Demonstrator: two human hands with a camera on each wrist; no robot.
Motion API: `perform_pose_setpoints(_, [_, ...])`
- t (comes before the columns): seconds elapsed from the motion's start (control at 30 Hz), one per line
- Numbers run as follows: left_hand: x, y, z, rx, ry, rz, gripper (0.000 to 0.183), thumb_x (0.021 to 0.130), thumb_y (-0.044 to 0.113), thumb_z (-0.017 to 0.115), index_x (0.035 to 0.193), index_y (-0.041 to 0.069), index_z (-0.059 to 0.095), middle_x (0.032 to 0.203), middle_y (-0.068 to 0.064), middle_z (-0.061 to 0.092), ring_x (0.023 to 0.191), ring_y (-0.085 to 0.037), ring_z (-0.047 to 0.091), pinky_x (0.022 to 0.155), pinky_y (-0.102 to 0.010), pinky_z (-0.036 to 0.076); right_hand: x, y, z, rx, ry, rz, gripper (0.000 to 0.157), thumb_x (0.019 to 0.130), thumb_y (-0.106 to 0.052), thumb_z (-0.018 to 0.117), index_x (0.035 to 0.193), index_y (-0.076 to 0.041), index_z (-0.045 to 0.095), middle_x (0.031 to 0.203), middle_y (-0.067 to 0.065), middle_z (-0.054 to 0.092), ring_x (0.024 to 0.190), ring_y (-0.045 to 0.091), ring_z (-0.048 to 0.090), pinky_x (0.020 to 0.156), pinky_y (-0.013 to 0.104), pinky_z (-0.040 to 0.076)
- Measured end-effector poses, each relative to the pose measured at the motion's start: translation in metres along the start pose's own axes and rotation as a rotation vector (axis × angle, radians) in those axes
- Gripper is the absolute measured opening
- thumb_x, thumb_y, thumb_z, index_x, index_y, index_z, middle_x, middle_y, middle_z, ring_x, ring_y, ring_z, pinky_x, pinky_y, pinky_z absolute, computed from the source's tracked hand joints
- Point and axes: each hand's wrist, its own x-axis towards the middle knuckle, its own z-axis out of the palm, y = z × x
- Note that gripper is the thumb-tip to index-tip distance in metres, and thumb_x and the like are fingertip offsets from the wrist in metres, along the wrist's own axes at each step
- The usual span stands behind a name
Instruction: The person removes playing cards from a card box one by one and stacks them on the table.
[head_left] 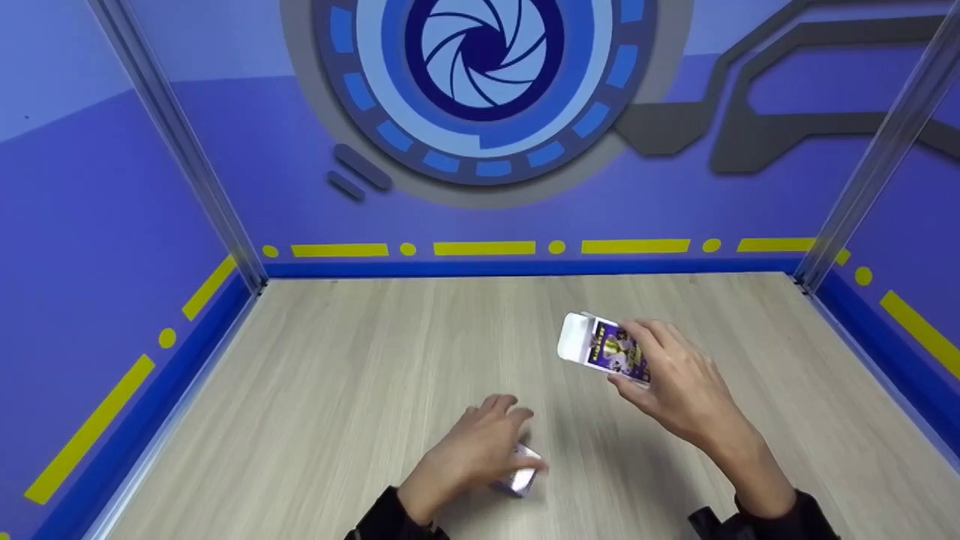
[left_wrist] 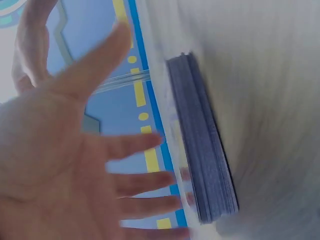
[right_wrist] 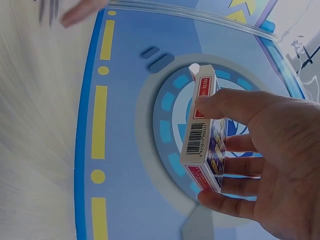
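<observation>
With thumb and fingers, my right hand [head_left: 686, 382] grips a small card box [head_left: 615, 349] above the table at right of centre. The box has a purple printed face, and its white end flap stands open, pointing left. A barcode and red panels run along the box's narrow side [right_wrist: 196, 135] in the right wrist view. My left hand [head_left: 471, 451] hovers low with fingers spread, beside a deck of cards [head_left: 525, 474] lying on the table. The left wrist view shows the deck's stacked dark edges [left_wrist: 202, 140]; the left palm holds nothing.
The light wood-grain table [head_left: 337, 360] is enclosed by a blue back wall [head_left: 225, 157] and side walls with yellow dashes. Metal posts [head_left: 187, 142] stand at the two back corners.
</observation>
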Motion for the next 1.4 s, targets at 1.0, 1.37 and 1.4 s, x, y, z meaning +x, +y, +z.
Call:
perform_pose_setpoints(1.0, [0.006, 0.022, -0.012, -0.798, 0.656, 0.166, 0.019, 0.097, 0.004, 0.07, 0.108, 0.007, 0.054, 0.102, 0.0, 0.061, 0.094, -0.013, 0.064, 0.082, -0.029, 0.057, -0.004, -0.036, 0.013, 0.043, -0.109, -0.225, 0.072, 0.075, -0.026, 0.095, 0.135, -0.012, 0.06, 0.128, 0.005, 0.058, 0.109, 0.017, 0.056, 0.079, 0.037, 0.058])
perform_pose_setpoints(1.37, [0.007, 0.018, -0.013, -0.892, 0.556, 0.078, 0.028, 0.092, 0.005, 0.077, 0.103, 0.007, 0.052, 0.095, -0.001, 0.06, 0.086, -0.012, 0.059, 0.076, -0.027, 0.055, -0.004, -0.04, 0.016, 0.034, -0.085, -0.306, 0.073, 0.072, -0.024, 0.096, 0.134, -0.013, 0.06, 0.125, 0.003, 0.058, 0.108, 0.016, 0.055, 0.078, 0.035, 0.058])
perform_pose_setpoints(1.4, [0.007, 0.018, -0.013, -0.895, 0.552, 0.07, 0.028, 0.091, 0.004, 0.077, 0.103, 0.007, 0.051, 0.094, -0.001, 0.06, 0.085, -0.012, 0.059, 0.076, -0.027, 0.055, -0.004, -0.04, 0.016, 0.035, -0.083, -0.311, 0.073, 0.071, -0.024, 0.096, 0.134, -0.013, 0.06, 0.125, 0.003, 0.058, 0.107, 0.016, 0.055, 0.078, 0.035, 0.058])
